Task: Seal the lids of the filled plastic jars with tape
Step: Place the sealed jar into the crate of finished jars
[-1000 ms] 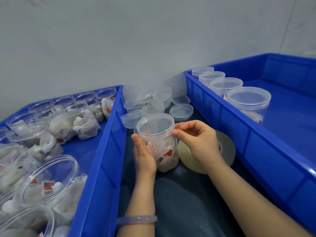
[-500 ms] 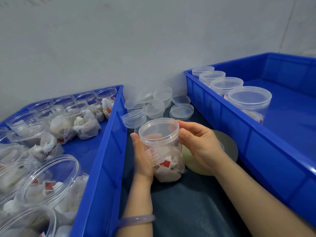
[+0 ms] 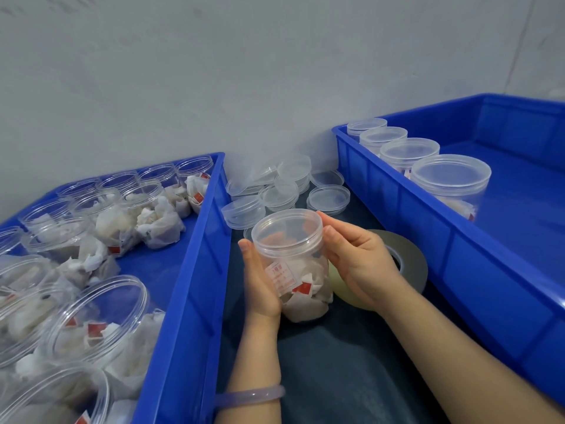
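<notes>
By the tape point(image 3: 412, 255), left hand point(image 3: 260, 283) and right hand point(image 3: 360, 261) hold jar point(image 3: 295, 264) upright, lid-up.

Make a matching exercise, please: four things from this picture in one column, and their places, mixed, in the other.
Things: 1 held jar; 2 tape roll; 3 loose lids; 4 open jars.
Places: A in the left bin; B between the left hand and right hand; C partly hidden by the right hand; D piled near the wall.
Pairs: 1-B; 2-C; 3-D; 4-A.
</notes>
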Tool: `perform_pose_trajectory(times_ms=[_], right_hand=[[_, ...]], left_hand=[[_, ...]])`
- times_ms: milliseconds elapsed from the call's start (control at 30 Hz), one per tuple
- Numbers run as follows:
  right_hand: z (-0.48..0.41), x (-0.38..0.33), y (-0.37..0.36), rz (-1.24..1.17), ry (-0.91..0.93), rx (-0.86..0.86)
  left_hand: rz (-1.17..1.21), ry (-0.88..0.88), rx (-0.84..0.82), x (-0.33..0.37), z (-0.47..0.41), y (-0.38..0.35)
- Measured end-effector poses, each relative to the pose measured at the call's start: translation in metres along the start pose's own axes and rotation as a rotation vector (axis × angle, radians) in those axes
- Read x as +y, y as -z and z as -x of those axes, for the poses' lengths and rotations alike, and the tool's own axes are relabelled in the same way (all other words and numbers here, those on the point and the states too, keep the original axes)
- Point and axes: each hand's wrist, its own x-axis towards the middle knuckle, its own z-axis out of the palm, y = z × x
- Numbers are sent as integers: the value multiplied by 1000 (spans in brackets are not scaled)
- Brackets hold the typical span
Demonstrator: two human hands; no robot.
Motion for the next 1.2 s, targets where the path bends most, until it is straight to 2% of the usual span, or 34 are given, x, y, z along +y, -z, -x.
perform_pose_trajectory(times_ms=[67,133,200,267,333,433,533,700,867,1000,1200], right_hand=[[0,0,-2,211,100,100],[0,1,-4,409,181,243],[0,-2,-7,321,155,245],[2,-4,-10,200,82,186],[6,-2,-13,242,76,108],[12,1,-19,322,38,-6],[15,1,-21,404,59,23],[13,2,-23,424,76,46],[17,2,-23,452,111,-7],[22,3,-26,541,104,-80],[21,4,-28,579,95,-27]], left_hand=[[-67,-31,89,-1,0,0],[-219,-193,108,0,3,-3],[-375,-372,76,1,9,-7],[-469,-461,74,3,11,-10],[-524,-509,114,7,12,-11],[-478,-411,116,11,15,-14],[-413,-263,45,11,16,-15],[-376,-297,119,12,13,-15],[-288,-226,218,20,14,-16],[-268,-189,153,29,11,-12],[-359,-241,146,34,11,-15]])
